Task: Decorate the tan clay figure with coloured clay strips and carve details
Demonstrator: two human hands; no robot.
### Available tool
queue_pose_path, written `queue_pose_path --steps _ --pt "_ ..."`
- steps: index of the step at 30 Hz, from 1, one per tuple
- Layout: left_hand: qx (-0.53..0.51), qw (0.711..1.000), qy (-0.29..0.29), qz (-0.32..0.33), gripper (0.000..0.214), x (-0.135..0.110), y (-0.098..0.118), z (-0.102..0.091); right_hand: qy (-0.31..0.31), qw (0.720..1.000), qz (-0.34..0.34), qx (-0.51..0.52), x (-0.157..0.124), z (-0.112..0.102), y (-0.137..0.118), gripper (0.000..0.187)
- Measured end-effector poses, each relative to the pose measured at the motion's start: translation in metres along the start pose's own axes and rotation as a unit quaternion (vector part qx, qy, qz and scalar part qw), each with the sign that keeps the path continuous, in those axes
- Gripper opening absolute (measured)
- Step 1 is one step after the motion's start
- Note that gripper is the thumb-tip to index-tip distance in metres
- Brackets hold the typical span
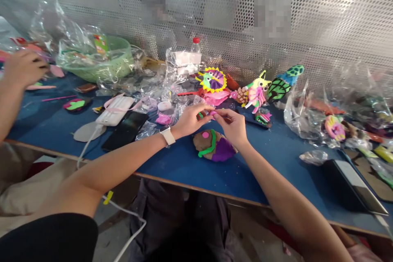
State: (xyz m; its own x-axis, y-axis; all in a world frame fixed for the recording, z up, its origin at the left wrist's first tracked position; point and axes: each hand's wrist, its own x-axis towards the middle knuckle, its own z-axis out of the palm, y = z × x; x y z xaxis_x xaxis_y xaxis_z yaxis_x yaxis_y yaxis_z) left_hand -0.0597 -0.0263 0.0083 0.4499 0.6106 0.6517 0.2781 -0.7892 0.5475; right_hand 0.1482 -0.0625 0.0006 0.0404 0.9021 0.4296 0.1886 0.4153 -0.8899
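Observation:
A small piece of pink modelling clay [213, 113] is pinched between the fingertips of both hands. My left hand [190, 120], with a pale watch on its wrist, grips it from the left. From the right, my right hand [232, 126] closes thumb and fingers on the same piece. Just below the hands lies a brown rounded base [201, 141] on the blue table [190, 172]. It carries a purple clay patch [223, 150], a curving green clay strip [213, 141] and a round pink dot [205, 135]. The right hand partly covers its upper right edge.
Colourful clay animals [215, 80] stand behind my hands against a perforated metal panel [215, 16]. Left are a black phone [125, 131], a white power bank with cable [115, 110] and a green basket [101, 71]. A co-worker's hand [24, 67] is far left; a dark case [350, 186] lies right.

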Motion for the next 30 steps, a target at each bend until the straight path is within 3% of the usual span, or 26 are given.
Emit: queue_pose_path --steps 5,11,15,22,30 --pt "0.010 1.000 -0.010 0.012 0.034 -0.001 -0.005 -0.002 -0.003 0.999 0.031 0.016 0.002 0.000 0.002 0.041" --pt "0.067 0.993 -0.010 0.100 0.030 -0.003 -0.013 -0.005 -0.030 0.990 0.075 0.117 0.001 0.003 0.001 0.062" --pt "0.097 0.989 -0.013 0.114 0.033 -0.004 -0.018 -0.004 -0.032 0.981 0.117 0.149 0.002 0.008 0.002 0.070" --pt "0.124 0.983 -0.036 0.131 0.035 -0.005 -0.018 -0.006 -0.020 0.963 0.181 0.196 -0.006 0.015 -0.002 0.072" --pt "0.160 0.974 -0.052 0.151 0.044 -0.006 -0.017 -0.007 -0.009 0.970 0.177 0.164 -0.011 0.017 -0.001 0.070"
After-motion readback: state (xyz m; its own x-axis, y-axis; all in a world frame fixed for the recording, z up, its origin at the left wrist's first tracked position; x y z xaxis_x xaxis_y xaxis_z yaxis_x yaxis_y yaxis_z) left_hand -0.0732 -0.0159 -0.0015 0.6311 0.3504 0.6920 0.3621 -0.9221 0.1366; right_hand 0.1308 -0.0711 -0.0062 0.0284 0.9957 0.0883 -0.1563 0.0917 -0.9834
